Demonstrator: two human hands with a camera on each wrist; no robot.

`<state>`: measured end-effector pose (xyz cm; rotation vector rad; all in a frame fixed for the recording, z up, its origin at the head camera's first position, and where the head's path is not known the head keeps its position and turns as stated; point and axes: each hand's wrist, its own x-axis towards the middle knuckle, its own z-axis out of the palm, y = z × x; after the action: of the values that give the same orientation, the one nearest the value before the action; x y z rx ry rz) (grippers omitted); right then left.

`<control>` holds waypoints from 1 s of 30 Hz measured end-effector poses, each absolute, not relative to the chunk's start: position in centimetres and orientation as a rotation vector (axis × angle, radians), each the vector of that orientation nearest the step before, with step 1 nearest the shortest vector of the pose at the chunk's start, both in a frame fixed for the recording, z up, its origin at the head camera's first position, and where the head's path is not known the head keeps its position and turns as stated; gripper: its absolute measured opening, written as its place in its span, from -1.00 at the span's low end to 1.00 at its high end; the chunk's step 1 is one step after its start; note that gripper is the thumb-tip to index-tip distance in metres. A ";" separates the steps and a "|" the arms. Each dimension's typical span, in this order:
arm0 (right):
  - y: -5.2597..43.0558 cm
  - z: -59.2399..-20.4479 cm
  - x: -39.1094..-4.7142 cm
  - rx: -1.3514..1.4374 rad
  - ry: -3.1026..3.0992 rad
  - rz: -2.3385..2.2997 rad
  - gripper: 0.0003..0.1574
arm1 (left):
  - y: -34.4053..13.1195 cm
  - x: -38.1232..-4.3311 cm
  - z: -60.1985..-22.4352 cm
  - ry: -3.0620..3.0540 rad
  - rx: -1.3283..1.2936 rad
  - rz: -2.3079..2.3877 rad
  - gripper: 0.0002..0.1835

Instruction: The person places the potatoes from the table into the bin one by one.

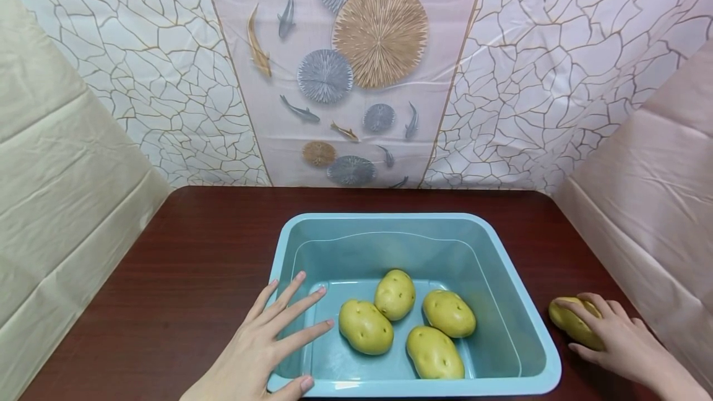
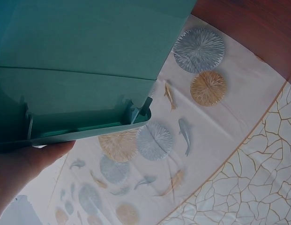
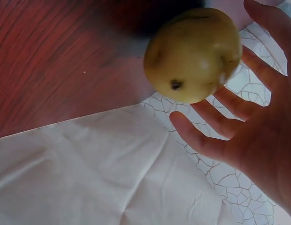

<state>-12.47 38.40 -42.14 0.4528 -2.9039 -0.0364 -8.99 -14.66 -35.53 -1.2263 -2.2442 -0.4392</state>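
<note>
At the right of the head view, my right hand (image 1: 624, 345) is at a yellow-green potato (image 1: 576, 323) on the dark table. In the right wrist view its fingers (image 3: 220, 122) reach behind the potato (image 3: 194, 56), and the thumb stands apart from it. My left hand (image 1: 250, 345), fingers spread, is over the left near corner of a light blue plastic bin (image 1: 548, 369). Its thumb is at the near rim. Inside the bin lie several potatoes (image 1: 366, 327). From the left wrist, the bin's side (image 2: 89, 37) fills the upper left, with part of the hand (image 2: 28, 164) below its rim.
The dark red-brown table (image 1: 145, 302) extends to both sides of the bin. A patterned cloth backdrop (image 1: 379, 79) hangs behind it. Plain pale cloth walls (image 1: 61, 203) slope along the left and right table edges.
</note>
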 end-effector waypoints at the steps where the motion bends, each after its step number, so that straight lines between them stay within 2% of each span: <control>1: 38.4 -42.2 -12.5 0.446 -2.910 -0.036 -0.15 | -14.7 -9.0 -35.5 -2.246 -1.226 -0.439 -0.48; 30: 38.6 -43.0 -13.6 0.438 -3.015 0.101 -0.16 | -14.7 -9.0 -35.5 -2.292 -1.215 -0.433 -0.48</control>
<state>-13.56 38.61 -42.99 0.4378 -3.0147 0.1007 -8.96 -14.74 -35.49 -1.2148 -2.2922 -0.4332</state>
